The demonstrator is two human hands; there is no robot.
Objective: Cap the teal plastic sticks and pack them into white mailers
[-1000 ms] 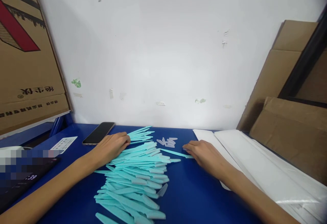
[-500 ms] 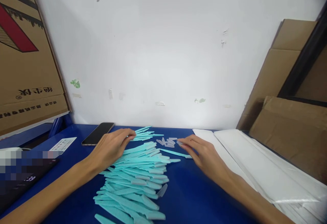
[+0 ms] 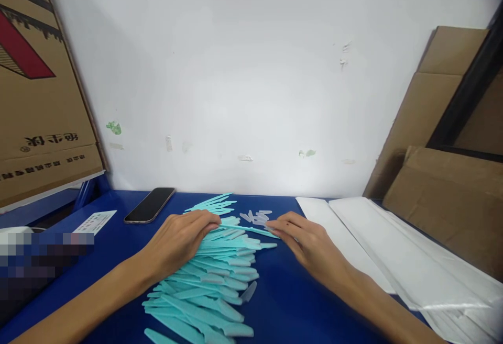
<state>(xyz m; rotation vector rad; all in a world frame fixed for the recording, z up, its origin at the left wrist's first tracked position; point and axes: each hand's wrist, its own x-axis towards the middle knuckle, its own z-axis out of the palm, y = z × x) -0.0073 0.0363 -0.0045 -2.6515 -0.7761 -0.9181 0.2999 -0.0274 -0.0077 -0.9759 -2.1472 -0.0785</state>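
Your left hand (image 3: 184,236) pinches a turquoise stick (image 3: 239,226), likely to steady it; your right hand (image 3: 311,236), near its other end, has an unclear grip.

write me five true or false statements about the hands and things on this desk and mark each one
1. The phone lies left of the turquoise pile. True.
2. White packaging lies left of the phone. False: the white packaging is on the right side.
3. The left hand has a turquoise stick at its fingertips. True.
4. The right hand rests on the phone. False: the right hand is beside the clear pieces.
5. The desk is red. False: the desk is blue.
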